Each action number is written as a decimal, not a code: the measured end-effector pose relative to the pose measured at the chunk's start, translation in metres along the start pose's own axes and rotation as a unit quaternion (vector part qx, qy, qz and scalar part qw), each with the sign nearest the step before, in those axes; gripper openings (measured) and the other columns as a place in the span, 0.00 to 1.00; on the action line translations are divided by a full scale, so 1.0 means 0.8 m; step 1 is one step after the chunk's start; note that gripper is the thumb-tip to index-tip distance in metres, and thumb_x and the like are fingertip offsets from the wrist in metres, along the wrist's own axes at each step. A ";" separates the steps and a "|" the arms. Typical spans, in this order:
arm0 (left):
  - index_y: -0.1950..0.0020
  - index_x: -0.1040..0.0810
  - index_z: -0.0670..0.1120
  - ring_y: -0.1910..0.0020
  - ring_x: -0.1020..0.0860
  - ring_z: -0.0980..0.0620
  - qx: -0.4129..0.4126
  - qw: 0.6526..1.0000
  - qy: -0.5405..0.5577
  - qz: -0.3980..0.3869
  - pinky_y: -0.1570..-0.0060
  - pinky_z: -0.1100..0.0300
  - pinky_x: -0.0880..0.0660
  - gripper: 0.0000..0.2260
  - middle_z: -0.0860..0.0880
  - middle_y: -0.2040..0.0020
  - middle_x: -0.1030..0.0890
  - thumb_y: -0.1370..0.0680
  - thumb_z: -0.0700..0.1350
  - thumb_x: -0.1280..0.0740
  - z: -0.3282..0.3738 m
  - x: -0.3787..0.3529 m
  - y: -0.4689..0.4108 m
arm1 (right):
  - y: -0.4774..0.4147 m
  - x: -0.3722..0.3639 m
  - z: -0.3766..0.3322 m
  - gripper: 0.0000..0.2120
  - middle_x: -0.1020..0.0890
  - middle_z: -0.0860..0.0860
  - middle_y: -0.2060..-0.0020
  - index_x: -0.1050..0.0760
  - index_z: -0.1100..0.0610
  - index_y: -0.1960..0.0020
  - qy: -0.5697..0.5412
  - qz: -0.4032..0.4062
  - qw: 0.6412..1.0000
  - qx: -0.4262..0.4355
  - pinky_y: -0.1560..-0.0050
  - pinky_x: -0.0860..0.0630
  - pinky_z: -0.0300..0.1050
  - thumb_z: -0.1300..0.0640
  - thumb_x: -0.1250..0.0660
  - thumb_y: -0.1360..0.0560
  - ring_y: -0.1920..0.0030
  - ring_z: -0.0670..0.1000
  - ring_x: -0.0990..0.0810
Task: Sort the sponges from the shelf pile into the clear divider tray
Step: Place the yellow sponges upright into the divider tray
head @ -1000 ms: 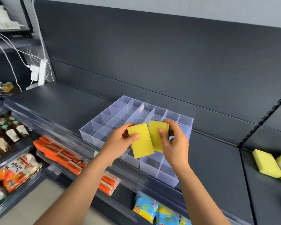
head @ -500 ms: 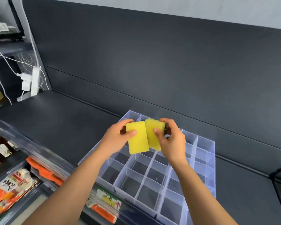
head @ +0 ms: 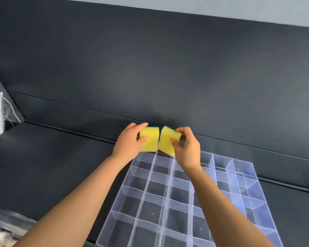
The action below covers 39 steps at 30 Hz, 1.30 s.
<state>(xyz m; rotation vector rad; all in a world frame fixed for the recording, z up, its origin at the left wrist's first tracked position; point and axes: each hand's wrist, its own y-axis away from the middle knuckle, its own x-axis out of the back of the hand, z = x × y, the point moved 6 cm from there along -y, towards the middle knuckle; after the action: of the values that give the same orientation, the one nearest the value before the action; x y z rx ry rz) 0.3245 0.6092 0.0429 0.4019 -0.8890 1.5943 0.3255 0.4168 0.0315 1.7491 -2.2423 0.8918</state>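
Two yellow sponges, left sponge (head: pixel 149 141) pinched by left hand (head: pixel 130 139), right sponge (head: pixel 168 140) by right hand (head: pixel 186 147), above far row of clear divider tray (head: pixel 200 207): lower each squarely into separate cells, avoiding walls.

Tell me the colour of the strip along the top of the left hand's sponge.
Green strip atop the yellow sponge; head view.

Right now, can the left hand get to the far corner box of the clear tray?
Probably yes. The left hand holds its yellow sponge just above the far-left compartment of the clear divider tray, which looks empty. The right hand holds a second sponge beside it, not blocking.
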 end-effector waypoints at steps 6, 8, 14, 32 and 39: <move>0.35 0.30 0.48 0.48 0.26 0.48 -0.045 0.999 -0.014 -0.025 0.49 0.55 0.29 0.18 0.48 0.43 0.25 0.24 0.40 0.34 -0.019 -0.019 -0.029 | -0.004 -0.027 0.025 0.11 0.21 0.44 0.53 0.27 0.52 0.48 0.043 -0.009 0.999 -0.015 0.53 0.24 0.47 0.64 0.33 0.27 0.57 0.50 0.23; 0.41 0.30 0.47 0.53 0.27 0.49 -0.070 0.997 -0.022 -0.019 0.55 0.57 0.31 0.14 0.49 0.46 0.24 0.25 0.40 0.33 -0.018 -0.022 -0.035 | -0.003 -0.031 0.032 0.11 0.22 0.46 0.51 0.26 0.53 0.47 0.066 -0.016 0.998 -0.017 0.52 0.23 0.48 0.64 0.33 0.26 0.57 0.50 0.23; 0.44 0.29 0.47 0.54 0.26 0.50 -0.111 0.993 -0.009 -0.038 0.55 0.56 0.28 0.11 0.50 0.48 0.24 0.25 0.41 0.32 -0.018 -0.030 -0.040 | 0.001 -0.039 0.042 0.10 0.27 0.46 0.52 0.24 0.55 0.47 0.104 -0.007 0.995 0.001 0.55 0.22 0.50 0.65 0.33 0.26 0.64 0.51 0.22; 0.51 0.26 0.42 0.54 0.26 0.46 -0.124 0.982 -0.134 -0.049 0.62 0.52 0.25 0.09 0.47 0.51 0.27 0.28 0.38 0.29 -0.045 -0.060 -0.037 | -0.003 -0.050 0.041 0.08 0.22 0.54 0.57 0.22 0.59 0.53 0.255 0.020 0.963 0.090 0.70 0.27 0.44 0.65 0.28 0.31 0.67 0.57 0.24; 0.46 0.25 0.43 0.50 0.26 0.44 -0.120 0.973 -0.192 -0.042 0.61 0.51 0.25 0.12 0.46 0.48 0.26 0.28 0.40 0.29 -0.041 -0.055 -0.028 | 0.010 -0.047 0.030 0.14 0.23 0.57 0.52 0.25 0.60 0.44 0.294 -0.008 0.952 0.088 0.66 0.25 0.49 0.62 0.30 0.29 0.57 0.60 0.23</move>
<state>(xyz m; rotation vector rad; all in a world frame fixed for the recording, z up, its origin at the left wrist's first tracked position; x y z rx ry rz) 0.3631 0.6032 -0.0012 0.5773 -1.3270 1.3316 0.3345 0.4362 -0.0084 1.3141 -1.7959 1.4207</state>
